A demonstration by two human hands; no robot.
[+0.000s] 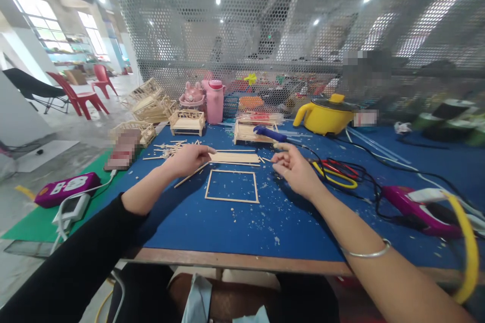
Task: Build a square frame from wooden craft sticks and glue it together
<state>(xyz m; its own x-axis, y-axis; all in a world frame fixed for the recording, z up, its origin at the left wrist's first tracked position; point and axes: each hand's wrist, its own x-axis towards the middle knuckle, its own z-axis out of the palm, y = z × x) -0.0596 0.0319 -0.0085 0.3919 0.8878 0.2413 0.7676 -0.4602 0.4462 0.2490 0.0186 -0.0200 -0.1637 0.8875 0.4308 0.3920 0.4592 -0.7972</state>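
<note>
A thin rectangular frame of wooden sticks (232, 201) lies flat on the blue table mat (227, 232). Behind it is a row of pale wooden sticks (237, 158). My left hand (192, 160) is at the left end of that row, fingers curled and pointing right; whether it grips a stick is too small to tell. To the right of the row, my right hand (291, 165) hovers with its fingers bent and apart, nothing visible in them. A blue-handled glue gun (270, 134) rests by a small wooden piece (250, 133) behind the sticks.
Loose sticks (170, 149) lie at the left, near a small wooden bench (187, 122). A pink bottle (215, 103) and yellow pot (328, 116) stand at the back. Cables (341, 174) and a purple power strip (420, 209) are at the right; a phone (123, 150) is at the left.
</note>
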